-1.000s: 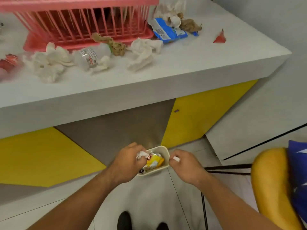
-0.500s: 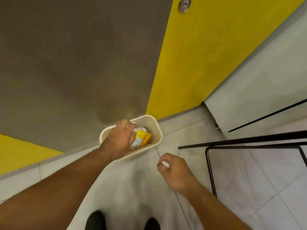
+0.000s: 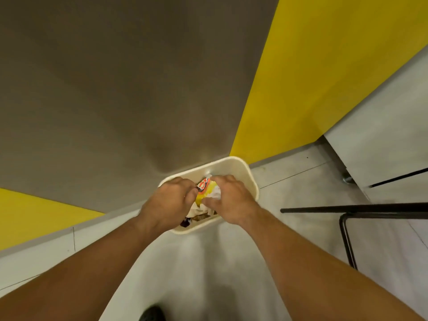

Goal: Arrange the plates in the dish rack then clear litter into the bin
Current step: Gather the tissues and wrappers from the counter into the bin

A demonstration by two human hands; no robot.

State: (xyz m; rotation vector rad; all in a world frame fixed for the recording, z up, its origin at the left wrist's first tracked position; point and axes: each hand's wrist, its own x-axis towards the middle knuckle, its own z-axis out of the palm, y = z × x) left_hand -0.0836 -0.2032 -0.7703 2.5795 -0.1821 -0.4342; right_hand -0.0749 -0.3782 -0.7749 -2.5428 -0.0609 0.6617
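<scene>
A cream rectangular bin (image 3: 249, 174) stands on the floor against the counter base. Both my hands are down over its opening. My left hand (image 3: 169, 202) has its fingers curled, the thumb against a yellow and orange snack wrapper (image 3: 203, 189) that sticks up between the hands. My right hand (image 3: 231, 200) is closed on a crumpled white tissue (image 3: 215, 193) pressed against the wrapper. More paper and dark litter (image 3: 196, 216) lies in the bin under my hands. The dish rack, plates and counter top are out of view.
The counter base has a brown panel (image 3: 127, 89) and yellow panels (image 3: 324, 66) right behind the bin. A black metal chair frame (image 3: 347, 228) stands on the pale tiled floor at the right. My dark shoe (image 3: 151, 313) shows at the bottom edge.
My view dropped from the counter top to the floor. My right hand moved from beside the bin to over its opening, meeting the left hand at the wrapper.
</scene>
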